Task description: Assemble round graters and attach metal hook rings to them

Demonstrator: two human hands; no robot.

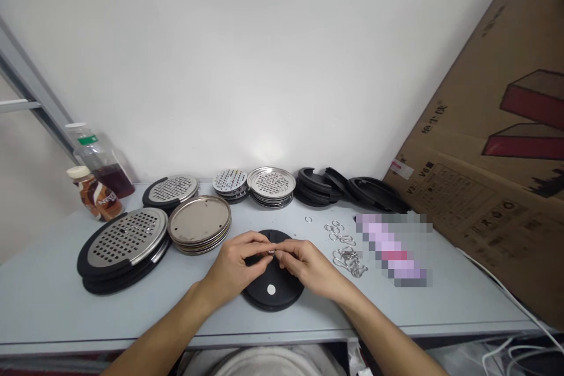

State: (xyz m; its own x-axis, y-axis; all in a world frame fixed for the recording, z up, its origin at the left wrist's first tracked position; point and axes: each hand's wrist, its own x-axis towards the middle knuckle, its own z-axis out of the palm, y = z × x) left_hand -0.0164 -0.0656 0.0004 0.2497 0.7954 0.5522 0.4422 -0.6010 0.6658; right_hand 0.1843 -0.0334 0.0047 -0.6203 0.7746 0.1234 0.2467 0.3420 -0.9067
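From my remote seat I see the left hand and right hand meet over a black round disc, fingertips pinched together on a small metal piece, its shape too small to tell. The hands cover part of the disc; its white dot shows. To the right lie metal wire loops, beside a pixelated purple object. Stacked metal discs and perforated plates in black rims crowd the left, bottles behind; a cardboard box leans in at the right.
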